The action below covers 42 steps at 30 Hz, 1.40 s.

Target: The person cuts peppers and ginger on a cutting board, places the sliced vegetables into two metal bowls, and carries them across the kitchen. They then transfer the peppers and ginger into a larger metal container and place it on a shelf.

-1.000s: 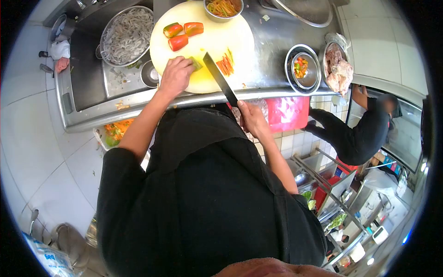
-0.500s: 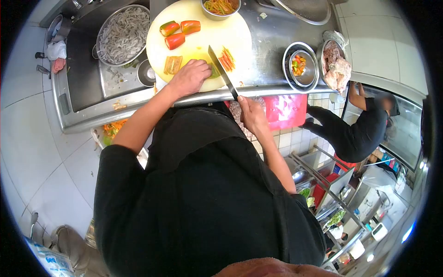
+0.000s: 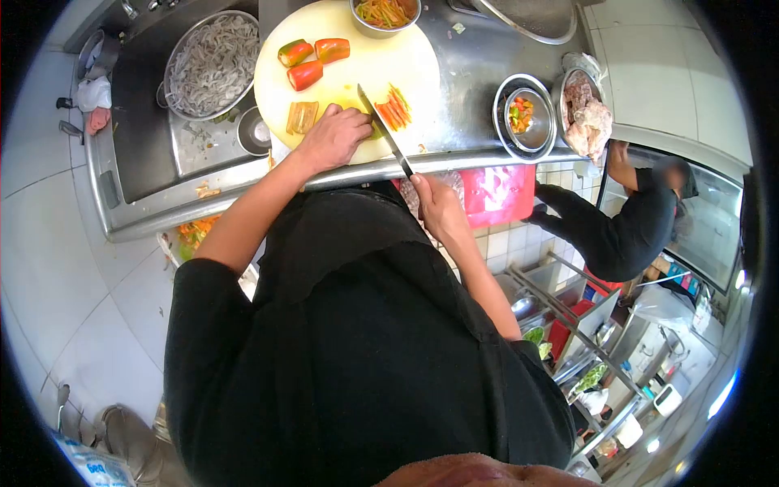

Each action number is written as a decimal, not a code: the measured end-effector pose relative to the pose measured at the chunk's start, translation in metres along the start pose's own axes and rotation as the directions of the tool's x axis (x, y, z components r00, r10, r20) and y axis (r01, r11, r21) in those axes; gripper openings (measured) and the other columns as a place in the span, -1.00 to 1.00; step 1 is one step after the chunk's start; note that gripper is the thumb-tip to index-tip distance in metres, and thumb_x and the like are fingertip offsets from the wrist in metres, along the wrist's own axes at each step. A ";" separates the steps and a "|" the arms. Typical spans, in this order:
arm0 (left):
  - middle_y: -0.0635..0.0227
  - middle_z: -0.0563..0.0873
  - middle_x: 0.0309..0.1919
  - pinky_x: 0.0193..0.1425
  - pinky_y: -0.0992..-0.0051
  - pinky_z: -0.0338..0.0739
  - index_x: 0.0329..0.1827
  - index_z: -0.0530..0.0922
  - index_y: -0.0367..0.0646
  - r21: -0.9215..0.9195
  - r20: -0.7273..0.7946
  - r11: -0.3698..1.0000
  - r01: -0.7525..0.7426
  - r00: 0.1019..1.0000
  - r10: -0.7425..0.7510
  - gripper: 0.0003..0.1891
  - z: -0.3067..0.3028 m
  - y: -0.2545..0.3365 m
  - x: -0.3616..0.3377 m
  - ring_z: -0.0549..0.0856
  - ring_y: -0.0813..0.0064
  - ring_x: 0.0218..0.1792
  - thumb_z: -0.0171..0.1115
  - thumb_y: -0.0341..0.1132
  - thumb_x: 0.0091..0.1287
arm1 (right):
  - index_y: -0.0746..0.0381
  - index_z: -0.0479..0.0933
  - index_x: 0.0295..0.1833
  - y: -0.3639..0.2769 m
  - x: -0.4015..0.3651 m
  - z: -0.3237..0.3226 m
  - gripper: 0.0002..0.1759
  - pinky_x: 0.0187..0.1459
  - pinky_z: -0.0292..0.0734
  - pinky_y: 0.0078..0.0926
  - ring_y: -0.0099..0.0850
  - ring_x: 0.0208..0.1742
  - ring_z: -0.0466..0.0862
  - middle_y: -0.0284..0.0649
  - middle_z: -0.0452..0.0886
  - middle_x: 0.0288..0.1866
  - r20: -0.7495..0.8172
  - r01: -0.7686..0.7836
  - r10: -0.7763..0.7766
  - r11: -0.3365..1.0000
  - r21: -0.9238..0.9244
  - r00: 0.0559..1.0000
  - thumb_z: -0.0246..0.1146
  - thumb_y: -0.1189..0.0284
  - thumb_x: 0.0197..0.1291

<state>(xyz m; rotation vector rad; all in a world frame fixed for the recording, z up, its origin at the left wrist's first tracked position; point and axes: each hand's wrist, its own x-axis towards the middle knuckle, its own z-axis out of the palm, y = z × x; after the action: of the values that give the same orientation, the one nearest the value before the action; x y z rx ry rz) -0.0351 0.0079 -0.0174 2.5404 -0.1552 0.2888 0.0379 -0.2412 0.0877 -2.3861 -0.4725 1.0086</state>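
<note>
My left hand is closed with bent fingers over a greenish pepper piece on the round, pale yellow cutting board. Most of that piece is hidden by the fingers and blade. My right hand grips the dark handle of a kitchen knife, whose blade lies just right of the left fingertips. Thin pepper strips lie right of the blade. Flattened pepper pieces rest left of my left hand. Three red pepper sections sit farther back on the board.
A bowl of pepper strips stands at the board's back edge. Left, a sink holds a colander of greyish strips. Nested bowls with diced pepper and a bowl of raw meat stand right. Another person is beyond.
The knife and my right hand have shifted slightly left, bringing the blade closer to my left fingertips. My left hand stays over the pepper piece. The whole view has drifted a little.
</note>
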 end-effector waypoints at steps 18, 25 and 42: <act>0.35 0.74 -0.11 0.06 0.26 0.41 -0.15 0.70 -0.12 0.011 -0.164 1.000 -0.010 0.986 0.011 -0.88 0.012 0.002 -0.010 0.69 0.33 -0.01 0.31 -0.40 0.28 | 0.29 0.68 0.17 0.000 -0.003 0.009 -0.47 0.13 0.55 0.06 0.27 0.13 0.66 0.33 0.69 -0.03 -0.017 0.015 -0.014 1.000 0.017 1.000 0.05 0.06 0.61; 0.30 0.72 -0.13 0.06 0.27 0.44 -0.14 0.70 -0.15 -0.009 -0.220 1.000 -0.021 0.975 0.019 -0.87 0.012 0.004 -0.012 0.70 0.28 -0.03 0.33 -0.42 0.26 | 0.28 0.69 0.15 -0.001 -0.001 0.013 -0.48 0.10 0.56 0.08 0.28 0.12 0.66 0.32 0.68 -0.05 -0.009 -0.001 0.001 1.000 0.002 1.000 0.06 0.06 0.61; 0.23 0.72 -0.12 0.12 0.25 0.47 -0.13 0.70 -0.22 -0.093 -0.185 0.996 -0.016 0.983 -0.002 -0.84 0.008 0.005 -0.020 0.70 0.21 0.00 0.35 -0.40 0.27 | 0.24 0.69 0.18 -0.009 -0.006 0.029 -0.45 0.17 0.55 0.08 0.24 0.16 0.66 0.27 0.70 0.03 -0.078 -0.027 0.020 0.996 -0.089 0.997 0.05 0.01 0.60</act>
<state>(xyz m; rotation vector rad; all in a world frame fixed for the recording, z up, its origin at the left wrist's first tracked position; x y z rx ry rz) -0.0537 0.0001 -0.0255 2.4048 -0.1036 0.5068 0.0119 -0.2277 0.0788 -2.5064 -0.4718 0.9198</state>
